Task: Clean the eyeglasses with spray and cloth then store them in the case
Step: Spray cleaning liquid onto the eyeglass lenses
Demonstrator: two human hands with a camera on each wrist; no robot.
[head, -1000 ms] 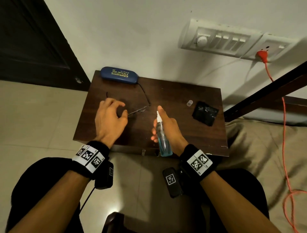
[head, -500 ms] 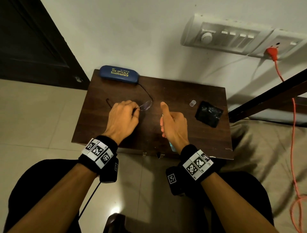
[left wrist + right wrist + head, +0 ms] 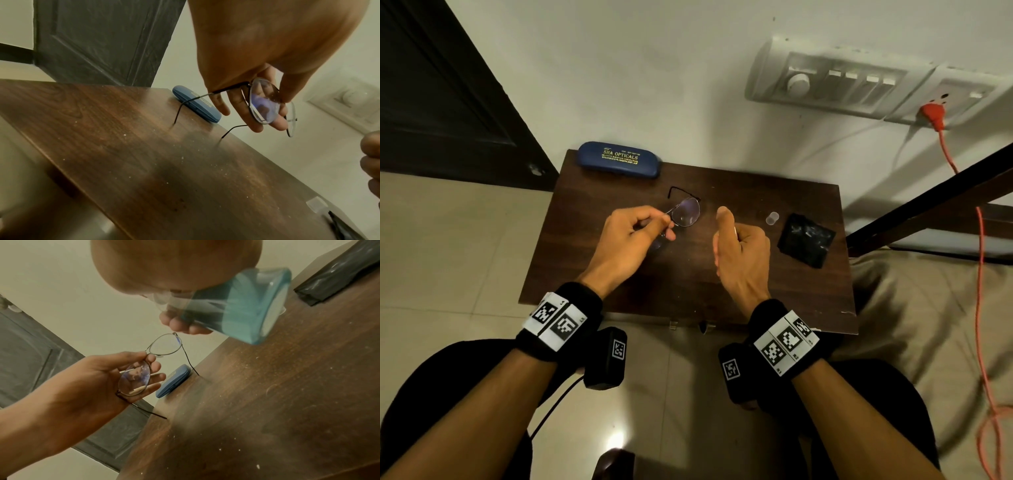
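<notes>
Eyeglasses (image 3: 683,214), pinched at the bridge by the left hand (image 3: 631,236), hang above the table (image 3: 739,291), lenses at nine o'clock from the spray bottle (image 3: 242,308) gripped in the right hand (image 3: 741,251); case (image 3: 618,159) sits at eleven.

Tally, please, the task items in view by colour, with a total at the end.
Blue: 2 (case, spray bottle)
Black: 2 (cloth, eyeglasses, dark-framed)
Clear: 1 (cap)
Total: 5
The left hand holds the eyeglasses; the right hand holds the spray bottle.
</notes>
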